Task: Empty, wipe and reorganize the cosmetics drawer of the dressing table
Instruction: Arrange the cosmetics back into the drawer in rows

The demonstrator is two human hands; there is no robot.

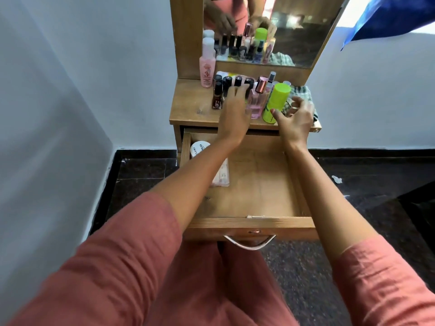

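The wooden drawer [259, 191] is pulled out, holding a white jar [199, 148] at its back left and a flat pale packet [221, 175] beside it. On the table top [188, 107] stand black-capped nail polish bottles [217, 95], a pink perfume bottle [256, 100], a lime-green can [275, 102] and a tall pink bottle [207, 67]. My left hand [235, 111] reaches among the nail polish bottles, fingers spread over them. My right hand [294, 116] hovers by the green can with fingers curled apart, over a checked cloth [302, 94].
A mirror [282, 29] rises behind the table top and reflects the bottles and hands. White walls flank the table; dark stone floor [353, 180] lies around it, with a scrap of white paper [337, 179] on the right. The drawer's metal handle [249, 243] points towards me.
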